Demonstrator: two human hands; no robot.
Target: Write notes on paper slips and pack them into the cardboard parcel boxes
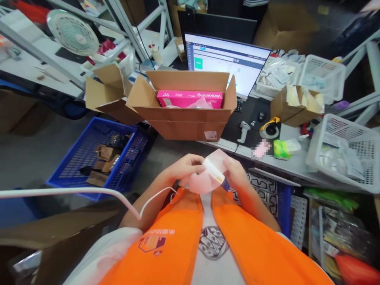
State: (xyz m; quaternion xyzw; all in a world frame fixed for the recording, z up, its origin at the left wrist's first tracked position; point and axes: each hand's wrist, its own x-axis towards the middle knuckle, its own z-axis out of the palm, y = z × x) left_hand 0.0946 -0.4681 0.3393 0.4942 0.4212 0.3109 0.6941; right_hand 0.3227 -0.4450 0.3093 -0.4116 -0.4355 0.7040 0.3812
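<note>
Close in front of my chest, both hands hold a small white item (214,171) with a yellow mark near its lower end. A thin, pale pink sheet of wrapping (200,184) lies around it, sticking out above and below. My left hand (190,166) pinches the item and sheet from the left, thumb on top. From the other side, my right hand (236,173) closes on the sheet's right part; its fingertips are partly hidden. Beyond my hands stands an open cardboard box (181,128) holding a bright pink box (190,99) and some clear pinkish wrap.
A monitor (222,59) stands behind the box. On the desk to the right are a barcode scanner (244,132), a tape dispenser (269,128), a green packet (282,149) and a white basket (314,158). A blue crate (74,158) with small cartons sits at left; a white cable (118,194) crosses nearby.
</note>
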